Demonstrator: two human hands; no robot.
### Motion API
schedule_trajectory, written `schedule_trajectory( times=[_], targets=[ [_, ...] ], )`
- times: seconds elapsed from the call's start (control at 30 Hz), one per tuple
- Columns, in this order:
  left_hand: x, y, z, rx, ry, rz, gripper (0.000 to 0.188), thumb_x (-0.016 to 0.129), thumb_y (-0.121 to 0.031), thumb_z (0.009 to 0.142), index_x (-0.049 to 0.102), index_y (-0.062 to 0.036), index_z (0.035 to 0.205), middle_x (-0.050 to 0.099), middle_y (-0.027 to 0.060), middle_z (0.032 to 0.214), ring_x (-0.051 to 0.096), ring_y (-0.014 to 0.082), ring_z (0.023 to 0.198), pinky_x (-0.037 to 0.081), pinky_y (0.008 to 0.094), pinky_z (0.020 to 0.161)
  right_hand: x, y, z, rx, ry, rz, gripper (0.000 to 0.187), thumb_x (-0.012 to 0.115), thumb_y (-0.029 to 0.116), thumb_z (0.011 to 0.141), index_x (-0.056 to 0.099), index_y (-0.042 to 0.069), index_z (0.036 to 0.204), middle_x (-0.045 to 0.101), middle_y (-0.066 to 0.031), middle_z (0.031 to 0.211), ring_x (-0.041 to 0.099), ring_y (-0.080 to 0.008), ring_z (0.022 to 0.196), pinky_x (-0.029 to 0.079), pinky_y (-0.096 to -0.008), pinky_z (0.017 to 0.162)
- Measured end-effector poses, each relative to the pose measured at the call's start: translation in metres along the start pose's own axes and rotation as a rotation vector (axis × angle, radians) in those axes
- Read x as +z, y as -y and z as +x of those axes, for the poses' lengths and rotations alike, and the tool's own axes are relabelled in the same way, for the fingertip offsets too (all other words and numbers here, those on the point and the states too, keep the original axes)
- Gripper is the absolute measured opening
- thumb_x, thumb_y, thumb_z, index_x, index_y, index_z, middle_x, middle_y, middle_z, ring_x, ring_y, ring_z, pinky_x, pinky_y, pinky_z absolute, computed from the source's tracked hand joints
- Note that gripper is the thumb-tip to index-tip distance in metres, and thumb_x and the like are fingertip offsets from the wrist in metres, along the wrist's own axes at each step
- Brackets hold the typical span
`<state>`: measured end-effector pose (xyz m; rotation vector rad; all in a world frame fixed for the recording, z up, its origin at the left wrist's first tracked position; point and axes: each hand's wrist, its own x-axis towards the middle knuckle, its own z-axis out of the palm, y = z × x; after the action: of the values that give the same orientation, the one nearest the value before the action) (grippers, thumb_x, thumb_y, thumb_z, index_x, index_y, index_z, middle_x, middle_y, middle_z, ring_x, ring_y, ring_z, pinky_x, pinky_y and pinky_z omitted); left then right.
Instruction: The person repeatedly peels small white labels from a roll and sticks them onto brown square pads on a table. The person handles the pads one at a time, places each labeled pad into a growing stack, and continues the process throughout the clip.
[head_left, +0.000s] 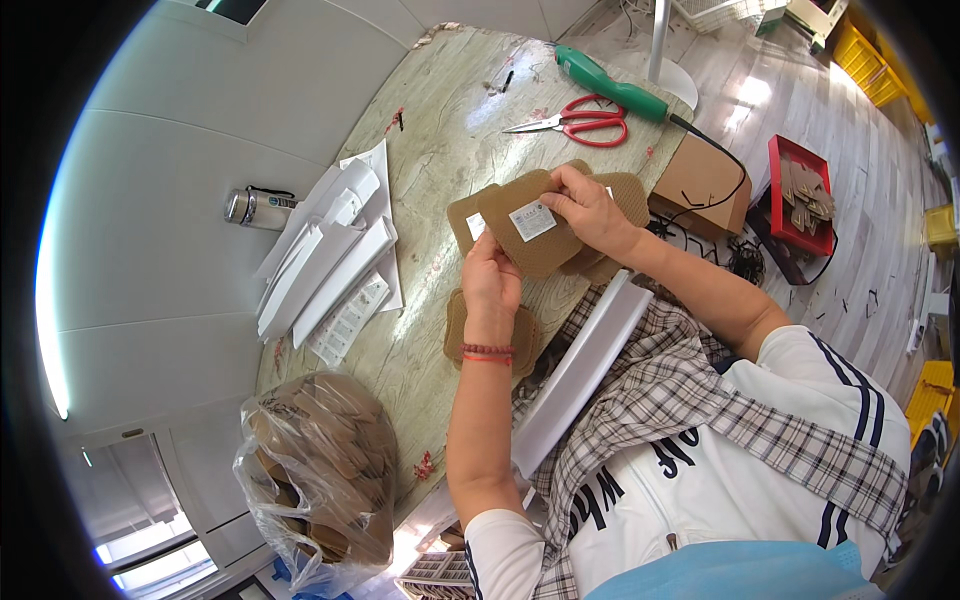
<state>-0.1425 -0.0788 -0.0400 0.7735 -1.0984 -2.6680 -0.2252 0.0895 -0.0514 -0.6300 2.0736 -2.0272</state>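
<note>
Both hands hold a brown cardboard pad (535, 245) above the green marbled table (440, 150). My left hand (490, 283) grips its lower edge. My right hand (590, 210) pinches its upper right side, beside a small white label (532, 220) stuck on its face. A second labelled pad (466, 222) sticks out behind the first on the left. More brown pads (625, 195) lie under my right hand, and another pad (455, 330) rests on the table below my left wrist.
White folded sheets and label strips (335, 260) lie on the table's left side, next to a metal flask (255, 208). Red scissors (590, 122) and a green-handled tool (610, 85) sit farther back. A plastic bag of brown pads (320, 470) stands near left. A red tray (800, 200) sits right.
</note>
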Motion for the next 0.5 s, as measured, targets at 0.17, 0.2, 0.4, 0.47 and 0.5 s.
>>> schedule_trajectory(
  times=[0.17, 0.2, 0.4, 0.47, 0.5],
  targets=[
    [0.002, 0.001, 0.001, 0.022, -0.063, -0.002, 0.030, 0.047, -0.022, 0.107, 0.058, 0.0019, 0.121, 0.067, 0.0116, 0.114, 0.066, 0.0206, 0.102, 0.055, 0.0343, 0.092, 0.000, -0.003, 0.000, 0.007, 0.004, 0.017, 0.014, 0.062, 0.012, 0.097, 0.057, 0.000, 0.104, 0.063, -0.0026, 0.091, 0.056, -0.0080, 0.084, 0.048, -0.0259, 0.077],
    [-0.004, 0.002, 0.004, 0.035, -0.051, 0.031, 0.029, 0.047, -0.021, 0.107, 0.058, 0.0018, 0.121, 0.068, 0.0112, 0.113, 0.066, 0.0199, 0.102, 0.055, 0.0334, 0.091, 0.001, -0.003, 0.000, 0.015, 0.011, 0.015, 0.013, 0.062, 0.011, 0.097, 0.058, 0.000, 0.104, 0.064, -0.0025, 0.091, 0.056, -0.0076, 0.084, 0.048, -0.0256, 0.077],
    [0.009, -0.003, -0.007, 0.042, -0.087, 0.102, 0.025, 0.053, -0.014, 0.104, 0.058, 0.0028, 0.121, 0.068, 0.0089, 0.113, 0.066, 0.0160, 0.093, 0.055, 0.0293, 0.081, -0.002, -0.007, 0.003, 0.105, 0.018, 0.121, 0.015, 0.061, 0.012, 0.098, 0.059, -0.001, 0.106, 0.063, -0.0009, 0.095, 0.057, -0.0061, 0.086, 0.048, -0.0236, 0.077],
    [-0.004, 0.001, 0.000, 0.046, -0.058, 0.193, 0.030, 0.050, -0.011, 0.103, 0.053, 0.0048, 0.128, 0.066, 0.0125, 0.118, 0.066, 0.0202, 0.101, 0.054, 0.0327, 0.088, 0.000, -0.006, 0.003, 0.112, 0.015, 0.130, 0.014, 0.061, 0.012, 0.098, 0.059, -0.001, 0.106, 0.064, -0.0011, 0.095, 0.057, -0.0062, 0.086, 0.048, -0.0237, 0.077],
    [-0.008, 0.001, 0.000, 0.056, -0.056, 0.247, 0.030, 0.050, -0.010, 0.102, 0.053, 0.0048, 0.128, 0.066, 0.0123, 0.117, 0.066, 0.0198, 0.101, 0.055, 0.0323, 0.088, 0.001, -0.004, 0.002, 0.114, 0.016, 0.135, 0.014, 0.061, 0.012, 0.098, 0.059, -0.001, 0.105, 0.064, -0.0013, 0.095, 0.057, -0.0062, 0.086, 0.048, -0.0237, 0.077]
  ],
)
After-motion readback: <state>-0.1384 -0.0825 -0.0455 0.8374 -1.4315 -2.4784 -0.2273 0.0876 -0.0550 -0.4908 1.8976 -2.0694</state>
